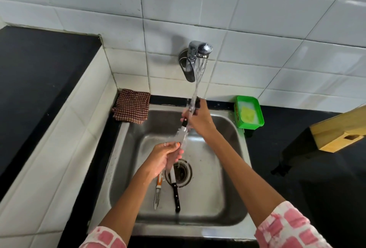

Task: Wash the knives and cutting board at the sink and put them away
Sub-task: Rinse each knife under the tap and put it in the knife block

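While two hands (198, 117) (164, 157) rinse one knife (181, 134), two utensils (167, 190) lie below.

Pale tiled wall (257, 9), black counter (29, 73), checked cloth (131, 107) in corner.

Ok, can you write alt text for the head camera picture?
Two hands hold a knife under running tap water: right hand on the handle, left hand on the blade. A second knife and a peeler lie in the sink.
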`<state>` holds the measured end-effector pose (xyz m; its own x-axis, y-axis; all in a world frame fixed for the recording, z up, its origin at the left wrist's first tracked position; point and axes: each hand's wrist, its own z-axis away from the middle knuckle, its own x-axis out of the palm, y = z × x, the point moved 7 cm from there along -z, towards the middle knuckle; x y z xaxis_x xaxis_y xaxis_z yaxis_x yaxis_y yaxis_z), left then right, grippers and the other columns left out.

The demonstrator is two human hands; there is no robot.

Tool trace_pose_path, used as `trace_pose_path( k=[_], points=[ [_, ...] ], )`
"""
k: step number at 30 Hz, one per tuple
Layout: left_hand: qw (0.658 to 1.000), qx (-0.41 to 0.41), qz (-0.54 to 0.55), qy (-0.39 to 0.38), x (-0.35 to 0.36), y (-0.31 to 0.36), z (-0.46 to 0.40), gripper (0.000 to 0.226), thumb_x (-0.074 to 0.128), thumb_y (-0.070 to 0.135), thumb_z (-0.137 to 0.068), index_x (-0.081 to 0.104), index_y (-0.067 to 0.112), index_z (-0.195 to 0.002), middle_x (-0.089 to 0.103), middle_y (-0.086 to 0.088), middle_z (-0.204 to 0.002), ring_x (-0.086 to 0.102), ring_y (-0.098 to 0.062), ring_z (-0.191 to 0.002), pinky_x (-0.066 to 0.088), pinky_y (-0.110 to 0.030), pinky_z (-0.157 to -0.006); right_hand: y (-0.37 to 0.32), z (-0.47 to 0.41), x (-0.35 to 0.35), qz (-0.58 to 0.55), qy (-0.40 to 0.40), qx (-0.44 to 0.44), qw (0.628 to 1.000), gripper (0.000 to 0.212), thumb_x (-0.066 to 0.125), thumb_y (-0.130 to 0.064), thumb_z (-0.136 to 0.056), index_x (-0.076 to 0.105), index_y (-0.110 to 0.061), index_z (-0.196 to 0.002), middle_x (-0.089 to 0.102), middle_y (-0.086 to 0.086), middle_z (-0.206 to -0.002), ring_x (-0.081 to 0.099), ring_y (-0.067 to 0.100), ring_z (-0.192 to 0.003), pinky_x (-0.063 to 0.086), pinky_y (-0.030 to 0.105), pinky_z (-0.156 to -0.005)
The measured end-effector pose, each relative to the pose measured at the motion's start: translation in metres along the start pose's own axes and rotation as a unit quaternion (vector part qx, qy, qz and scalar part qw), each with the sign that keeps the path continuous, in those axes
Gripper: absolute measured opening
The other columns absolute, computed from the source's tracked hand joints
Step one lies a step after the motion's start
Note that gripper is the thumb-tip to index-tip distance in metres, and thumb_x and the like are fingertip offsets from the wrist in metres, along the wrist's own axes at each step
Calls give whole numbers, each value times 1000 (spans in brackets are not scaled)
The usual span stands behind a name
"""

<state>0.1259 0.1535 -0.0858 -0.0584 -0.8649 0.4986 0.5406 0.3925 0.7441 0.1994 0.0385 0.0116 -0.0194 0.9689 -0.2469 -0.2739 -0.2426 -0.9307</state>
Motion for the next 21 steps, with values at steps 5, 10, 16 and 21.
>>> trace_pose_path(
  k=[5, 10, 16, 21],
  points=[
    [999, -12, 15, 28, -8, 1, 1, 29, 41, 21, -97, 63, 3, -104, 70, -1, -68, 57, -5, -48, 43, -14, -43, 2, -1, 0, -10, -19, 17, 1000, 25, 69, 1, -80, 51, -8, -94, 63, 7, -80, 66, 19, -68, 59, 30, -63],
    [999, 10, -37, -8, 14, 16, -2, 18, 47, 11, -94, 63, 11, -103, 73, -1, -94, 68, -9, -66, 51, -17, -56, 9, -14, -34, 5, 124, 35, 992, 21, 76, -15, -75, 63, -4, -85, 70, 10, -73, 66, 22, -56, 60, 37, -62],
    [995, -46, -73, -45, 29, 24, -7, 16, 53, 10, -90, 64, 11, -102, 71, -5, -99, 71, -15, -80, 55, -18, -65, 31, -16, -63, -9, 204, 92, 974, 14, 68, -23, -79, 63, -12, -86, 71, 13, -87, 70, 31, -75, 57, 48, -74],
    [895, -201, -393, -71, -6, 14, 8, 18, 66, 6, -82, 64, 9, -100, 68, -11, -104, 65, -19, -87, 53, -31, -84, 17, 15, -15, 60, 74, 59, 994, 27, 68, -14, -80, 52, -10, -102, 64, 7, -94, 65, 24, -87, 56, 41, -82]
  ],
)
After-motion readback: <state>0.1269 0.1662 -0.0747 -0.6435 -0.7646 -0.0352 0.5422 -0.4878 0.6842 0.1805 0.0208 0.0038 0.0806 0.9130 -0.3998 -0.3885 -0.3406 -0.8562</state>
